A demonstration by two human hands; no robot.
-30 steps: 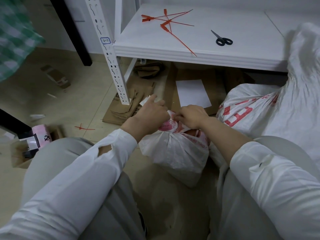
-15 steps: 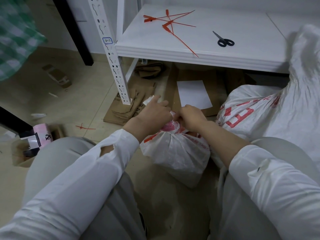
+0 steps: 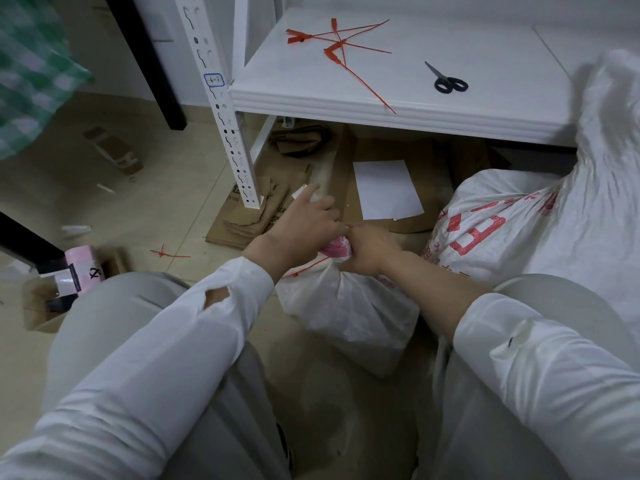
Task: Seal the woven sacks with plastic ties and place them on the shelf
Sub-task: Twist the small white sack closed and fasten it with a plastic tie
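- Head view showed the small sack [image 3: 346,306] on the floor [image 3: 138,209] between the person's knees, just before the front edge of the shelf [image 3: 381,102].
- The left hand [image 3: 304,225] and right hand [image 3: 372,249] touched each other, each grip closed round the sack's bunched neck [image 3: 337,245].
- Room was tight: a big sack [image 3: 502,237] crowded the right, and the shelf post [image 3: 228,133] and flattened cardboard [image 3: 249,223] stood close on the left.
- Spare ties [image 3: 341,43] and scissors [image 3: 448,81] lay on the shelf, well apart from the hands.
- A red tie [image 3: 304,270] showed below the left wrist, its fastening hidden by the hands; the frame's right edge cut off the big sack.
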